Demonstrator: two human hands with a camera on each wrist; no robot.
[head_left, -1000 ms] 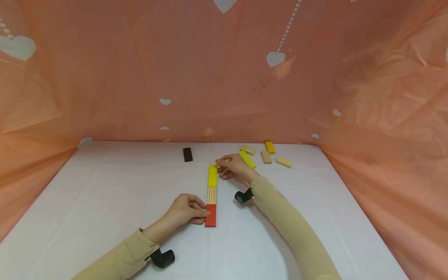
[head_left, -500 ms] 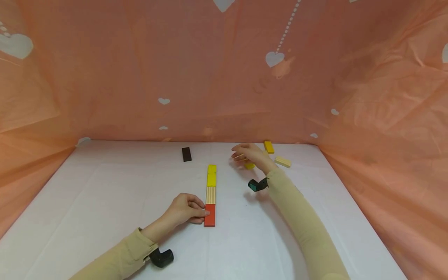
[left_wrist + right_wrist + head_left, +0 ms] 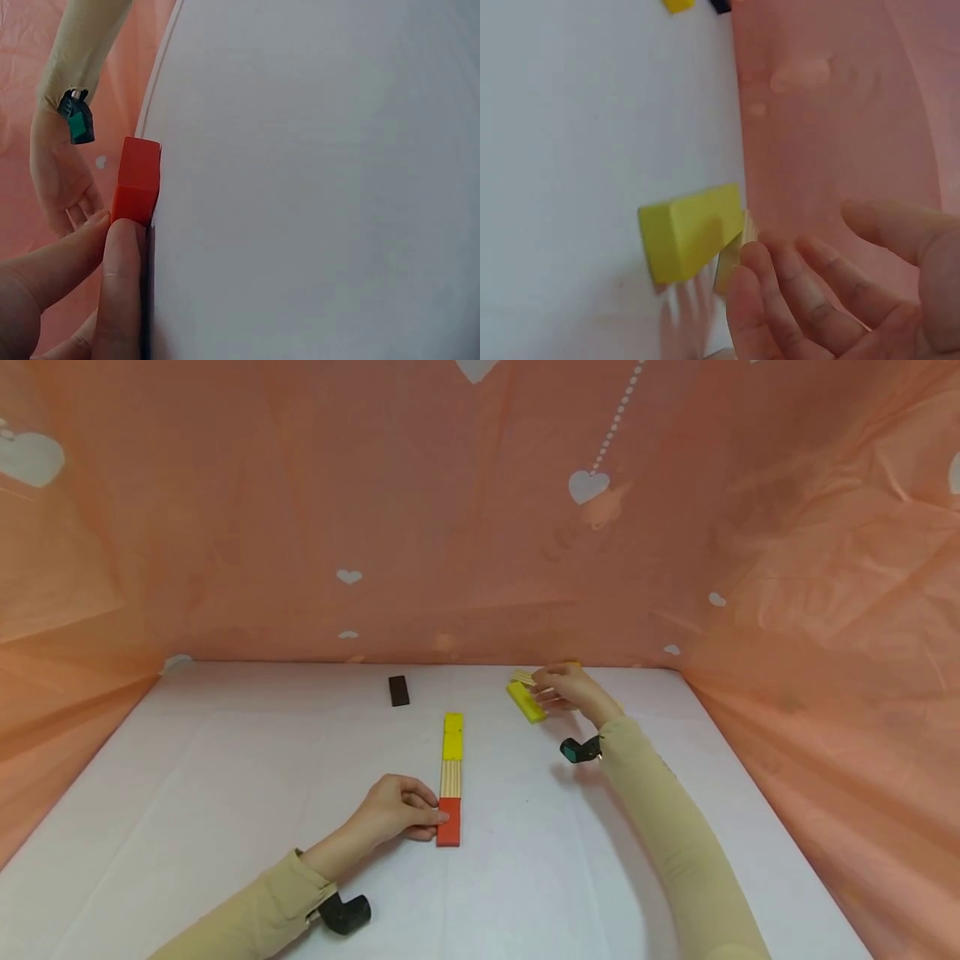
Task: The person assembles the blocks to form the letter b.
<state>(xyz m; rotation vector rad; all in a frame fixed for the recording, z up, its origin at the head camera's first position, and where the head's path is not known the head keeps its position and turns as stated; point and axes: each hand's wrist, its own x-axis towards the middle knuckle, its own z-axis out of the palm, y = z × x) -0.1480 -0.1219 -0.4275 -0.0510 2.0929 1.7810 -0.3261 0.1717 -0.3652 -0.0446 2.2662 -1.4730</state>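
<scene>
Right hand (image 3: pixel 576 686) has moved rightward, relaxed; left hand (image 3: pixel 392 811) pinches red block (image 3: pixel 449 833).

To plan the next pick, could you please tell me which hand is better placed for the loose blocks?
Probably the right hand: it hovers, seemingly free, beside the loose bright yellow block, while the left hand holds the red block, farther away.

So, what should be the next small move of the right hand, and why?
Perhaps the right hand should lower and pinch the loose yellow block: that hand is open, seems empty and hovers beside this block, while the left hand holds the red block.
</scene>
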